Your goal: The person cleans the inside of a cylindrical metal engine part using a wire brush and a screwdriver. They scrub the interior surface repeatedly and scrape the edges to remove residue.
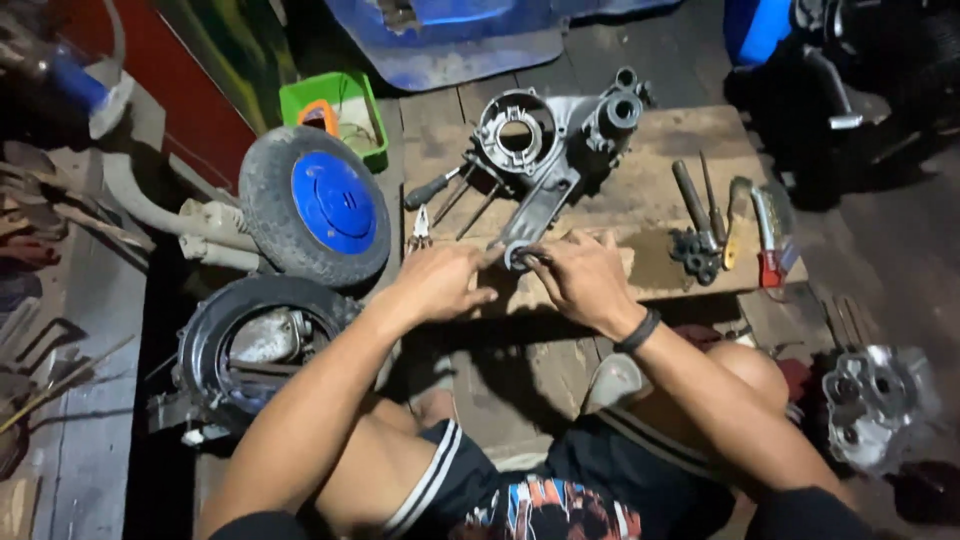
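A grey metal engine casing point(545, 150) lies on a low wooden board point(650, 205), its long arm pointing toward me. At the near end of that arm sits a small round ring part point(519, 257). My left hand point(440, 280) rests beside it on the left, fingertips touching the casing's end. My right hand point(578, 275), with a black band on the wrist, pinches the ring part from the right. I am crouched over the board with bare knees.
Screwdrivers point(445, 185), pliers point(420, 228) and rods lie left of the casing; more tools and small gears point(697, 252) sit at the board's right. A blue-hubbed wheel point(315, 203), a tyre with hub point(250, 345), a green tray point(335, 105) and another casing point(875, 405) surround me.
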